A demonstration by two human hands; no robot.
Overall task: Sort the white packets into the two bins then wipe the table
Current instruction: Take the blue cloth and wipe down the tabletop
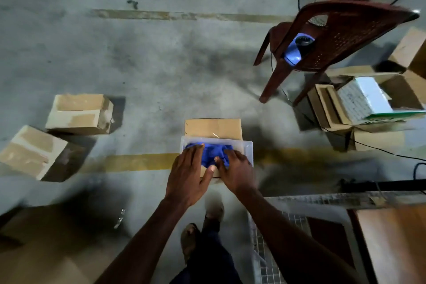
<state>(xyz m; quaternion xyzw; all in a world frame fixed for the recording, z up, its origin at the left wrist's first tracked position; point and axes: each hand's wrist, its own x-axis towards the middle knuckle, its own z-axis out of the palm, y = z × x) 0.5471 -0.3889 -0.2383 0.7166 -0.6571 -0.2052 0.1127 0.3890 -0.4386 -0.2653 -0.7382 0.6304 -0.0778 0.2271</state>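
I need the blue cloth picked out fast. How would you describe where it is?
Find the yellow floor stripe running across the concrete. At its middle, a clear plastic tray rests on a cardboard box, under both hands. The blue cloth lies bunched inside it, the only blue thing there; surrounding boxes are plain brown.

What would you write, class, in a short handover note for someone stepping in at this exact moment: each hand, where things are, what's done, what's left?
Left hand: flat, fingers spread, on the blue cloth.
Right hand: also on the cloth, fingers curled; a firm grip cannot be confirmed.
The cloth sits in a clear plastic tray on a cardboard box on the floor.
No white packets are clearly in view, so sorting progress cannot be judged.
Left: probably lift the cloth, then wipe the table.
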